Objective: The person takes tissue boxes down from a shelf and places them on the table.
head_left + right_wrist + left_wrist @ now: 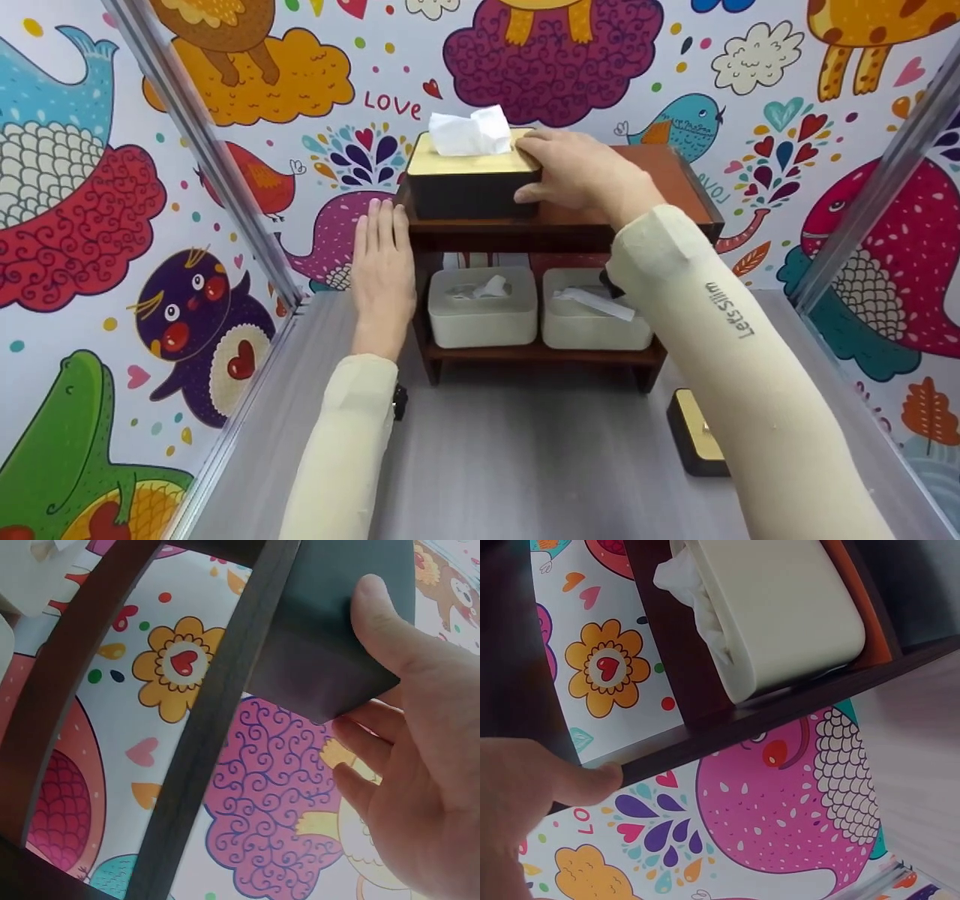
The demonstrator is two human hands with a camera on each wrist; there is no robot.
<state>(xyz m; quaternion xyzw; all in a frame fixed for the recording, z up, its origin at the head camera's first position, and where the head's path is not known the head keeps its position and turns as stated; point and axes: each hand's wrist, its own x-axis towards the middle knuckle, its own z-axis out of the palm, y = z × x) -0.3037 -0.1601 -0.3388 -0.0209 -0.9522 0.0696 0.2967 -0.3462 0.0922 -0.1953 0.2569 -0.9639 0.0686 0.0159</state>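
Note:
A black tissue box (pixel 472 195) with a light wood lid and a white tissue sticking up stands at the left end of a brown wooden shelf's top (pixel 652 169). My right hand (pixel 581 171) grips the box's right end. In the right wrist view the thumb (pixel 379 619) lies on the dark front face and the other fingers bend around the end. At the shelf's left side rests my left hand (pixel 384 277), its fingers straight and together. The left wrist view shows that thumb (pixel 592 784) against the shelf's edge.
Two pale tissue boxes, a left one (pixel 484 328) and a right one (pixel 596 334), sit side by side on the lower shelf board. Another black box with a wood lid (pixel 697 435) lies on the grey surface at right, partly behind my sleeve. Patterned walls surround the area.

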